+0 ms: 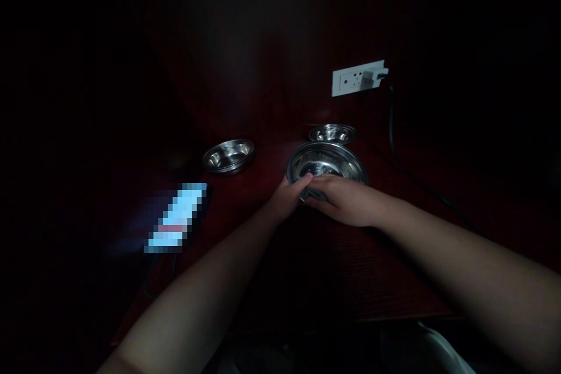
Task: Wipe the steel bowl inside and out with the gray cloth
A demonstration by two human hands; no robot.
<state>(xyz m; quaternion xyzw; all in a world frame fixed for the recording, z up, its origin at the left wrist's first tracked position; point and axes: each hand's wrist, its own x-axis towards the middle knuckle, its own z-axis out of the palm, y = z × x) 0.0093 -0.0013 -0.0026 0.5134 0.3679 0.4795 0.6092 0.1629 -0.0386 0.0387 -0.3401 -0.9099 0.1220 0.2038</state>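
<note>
Right of the middle, a shiny metal bowl (326, 158) is tilted toward me. My left hand (289, 196) grips its near left rim, with the thumb over the edge. My right hand (339, 196) is at the near rim, its fingers reaching inside and closed on a dark grey cloth (316, 193). Much of the cloth is hidden beneath the fingers. Just behind this bowl sits a smaller metal dish (332, 133). Another metal dish (228, 155), perhaps stacked, rests to the left, touched by neither hand.
A lit phone (179, 219) lies at the left on the dark red table (350, 269). On the back wall is a white socket (357, 78) with a plug in it; a dark cable (391, 123) hangs beside it and runs over the table to the right.
</note>
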